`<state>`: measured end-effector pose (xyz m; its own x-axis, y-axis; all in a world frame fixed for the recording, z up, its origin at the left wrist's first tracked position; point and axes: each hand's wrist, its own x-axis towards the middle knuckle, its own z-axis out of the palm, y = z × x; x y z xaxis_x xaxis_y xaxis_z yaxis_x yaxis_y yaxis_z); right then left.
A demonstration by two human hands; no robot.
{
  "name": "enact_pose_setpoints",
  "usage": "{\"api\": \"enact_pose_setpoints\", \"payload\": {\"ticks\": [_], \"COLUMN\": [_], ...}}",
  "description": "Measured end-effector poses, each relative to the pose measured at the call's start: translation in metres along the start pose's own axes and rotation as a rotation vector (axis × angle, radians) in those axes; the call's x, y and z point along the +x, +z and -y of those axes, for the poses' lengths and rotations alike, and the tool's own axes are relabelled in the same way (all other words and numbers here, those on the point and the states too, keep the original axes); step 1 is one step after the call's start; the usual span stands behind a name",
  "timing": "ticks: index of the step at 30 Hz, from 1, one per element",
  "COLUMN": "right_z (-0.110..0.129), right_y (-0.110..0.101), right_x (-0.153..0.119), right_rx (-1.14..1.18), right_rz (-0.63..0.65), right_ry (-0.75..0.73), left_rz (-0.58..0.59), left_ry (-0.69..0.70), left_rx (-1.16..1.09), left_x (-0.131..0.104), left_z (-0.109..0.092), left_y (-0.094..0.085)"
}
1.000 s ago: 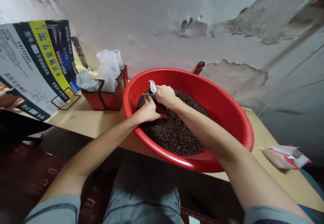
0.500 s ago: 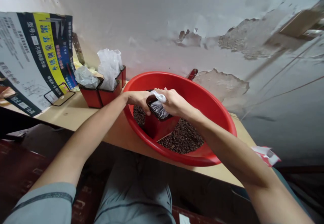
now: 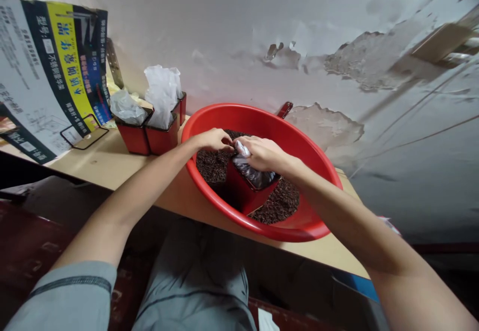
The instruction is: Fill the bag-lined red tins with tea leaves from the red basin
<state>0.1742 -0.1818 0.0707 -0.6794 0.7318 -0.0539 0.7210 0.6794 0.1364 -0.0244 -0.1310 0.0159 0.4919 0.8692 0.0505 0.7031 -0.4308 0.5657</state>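
Note:
A red square canister (image 3: 245, 191) with a dark rim stands tilted in a large red basin (image 3: 318, 159), amid loose dark bits that look like tea leaves (image 3: 279, 204). A clear plastic bag (image 3: 258, 175) lines the canister. My right hand (image 3: 260, 152) is closed on the bunched top of this bag, above the canister's mouth. Just left of it, my left hand (image 3: 215, 140) has its fingers curved and a gap between fingertips and thumb, close to the canister's far corner. I see nothing in that hand.
Several similar red canisters (image 3: 162, 139) with plastic bags sticking out stand left of the basin on the wooden table (image 3: 112, 159). A printed cardboard sheet (image 3: 56, 72) and a black wire frame (image 3: 88, 139) are farther left. Behind is a peeling wall (image 3: 224, 32); a dark red handle (image 3: 285, 110) leans there.
My left hand has come off the canister's rim and moved slightly up. The canister now sits lower and farther right. My right hand has shifted right and down with the bag's top.

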Motion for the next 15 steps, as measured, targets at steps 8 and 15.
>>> {"api": "enact_pose_setpoints", "payload": {"ticks": [8,15], "right_z": [-0.016,-0.025], "right_y": [-0.006,-0.01], "right_x": [0.046,0.072], "right_rx": [-0.16,0.016], "right_rz": [0.182,0.403], "right_ry": [0.269,0.319], "left_rz": [-0.293,-0.234], "left_ry": [-0.147,-0.143], "left_rx": [0.036,0.145], "left_x": [-0.057,-0.043], "left_z": [-0.067,-0.05], "left_y": [0.003,0.036]}}
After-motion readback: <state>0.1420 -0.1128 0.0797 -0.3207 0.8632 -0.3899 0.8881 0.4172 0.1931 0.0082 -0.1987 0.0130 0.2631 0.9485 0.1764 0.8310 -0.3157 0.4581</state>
